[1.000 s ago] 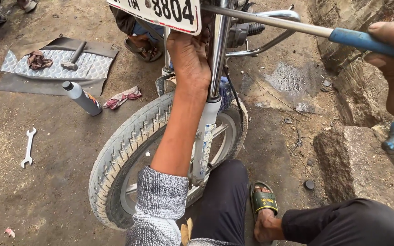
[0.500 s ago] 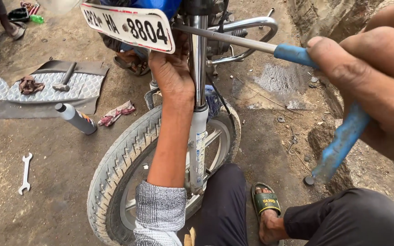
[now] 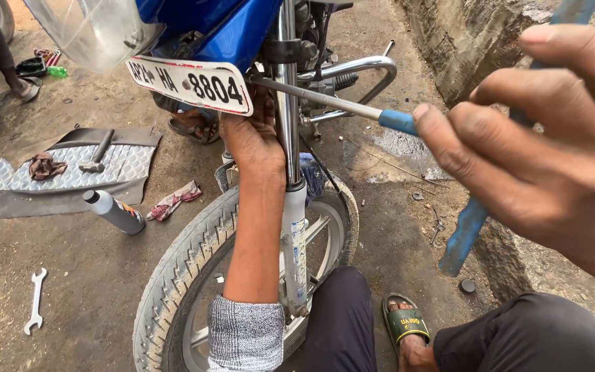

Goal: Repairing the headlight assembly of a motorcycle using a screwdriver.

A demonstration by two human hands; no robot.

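Closer now, right hand (image 3: 545, 151) grips the screwdriver (image 3: 352, 107); left hand (image 3: 253, 141) clasps fork (image 3: 290, 172).

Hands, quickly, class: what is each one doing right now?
Left hand: reaching up behind the number plate, beside the fork tube; grip cannot be told.
Right hand: closed on a blue-handled tool.

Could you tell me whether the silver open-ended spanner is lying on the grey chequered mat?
No, the silver open-ended spanner lies on bare ground, apart from the grey chequered mat.
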